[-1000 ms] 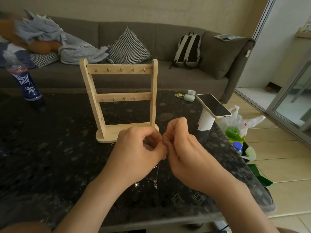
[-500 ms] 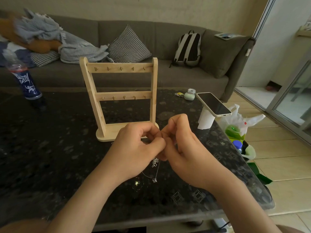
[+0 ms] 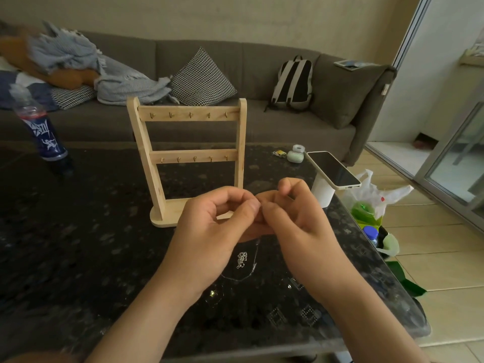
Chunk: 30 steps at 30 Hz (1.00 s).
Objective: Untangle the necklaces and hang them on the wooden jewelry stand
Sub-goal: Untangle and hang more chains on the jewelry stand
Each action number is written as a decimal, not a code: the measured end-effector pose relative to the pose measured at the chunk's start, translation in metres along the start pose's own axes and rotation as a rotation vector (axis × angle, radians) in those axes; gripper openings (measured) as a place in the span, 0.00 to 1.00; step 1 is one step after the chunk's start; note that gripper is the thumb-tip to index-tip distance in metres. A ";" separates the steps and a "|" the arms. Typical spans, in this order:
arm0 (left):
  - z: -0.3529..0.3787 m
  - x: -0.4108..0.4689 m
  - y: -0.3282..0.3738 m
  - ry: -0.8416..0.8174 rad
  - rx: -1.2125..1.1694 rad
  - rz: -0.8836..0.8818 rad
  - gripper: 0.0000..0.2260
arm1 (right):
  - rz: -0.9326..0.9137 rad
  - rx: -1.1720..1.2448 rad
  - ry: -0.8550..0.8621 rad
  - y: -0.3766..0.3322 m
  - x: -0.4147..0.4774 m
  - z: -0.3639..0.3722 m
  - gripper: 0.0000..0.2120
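The wooden jewelry stand (image 3: 187, 158) stands upright on the dark table (image 3: 78, 244), with two rows of small hooks, all bare. Just in front of its base, my left hand (image 3: 209, 231) and my right hand (image 3: 296, 226) meet fingertip to fingertip and pinch a thin silver necklace chain (image 3: 242, 260). A tangled clump and a loop of chain hang below the hands, down to the tabletop. Where the chain passes between the fingers is hidden.
A phone (image 3: 332, 169) lies on a white cup at the table's right edge, by a small green jar (image 3: 296, 154). A blue bottle (image 3: 39, 127) stands far left. Plastic bags (image 3: 372, 205) sit on the floor to the right. A grey sofa (image 3: 262, 82) runs behind.
Both hands have risen slightly and their fingertips have drawn together. More of the chain and its tangled clump now hangs in view below them.
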<state>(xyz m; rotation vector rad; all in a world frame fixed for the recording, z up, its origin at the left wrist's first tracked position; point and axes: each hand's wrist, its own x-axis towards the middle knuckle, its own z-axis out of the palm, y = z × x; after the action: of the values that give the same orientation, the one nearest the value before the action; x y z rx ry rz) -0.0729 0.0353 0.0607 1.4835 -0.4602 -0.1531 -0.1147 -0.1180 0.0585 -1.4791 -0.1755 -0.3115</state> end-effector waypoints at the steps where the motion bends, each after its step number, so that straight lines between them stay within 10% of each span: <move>1: 0.000 0.000 0.000 0.005 -0.006 -0.002 0.06 | -0.002 0.011 0.010 0.000 0.000 0.000 0.09; 30: -0.013 -0.001 -0.001 -0.220 0.874 0.400 0.03 | 0.037 -0.399 -0.137 0.002 0.000 -0.008 0.10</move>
<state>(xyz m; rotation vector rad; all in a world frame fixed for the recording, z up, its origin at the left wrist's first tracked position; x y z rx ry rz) -0.0691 0.0476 0.0595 2.1903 -1.0818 0.2397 -0.1150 -0.1261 0.0558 -1.8984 -0.2030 -0.2226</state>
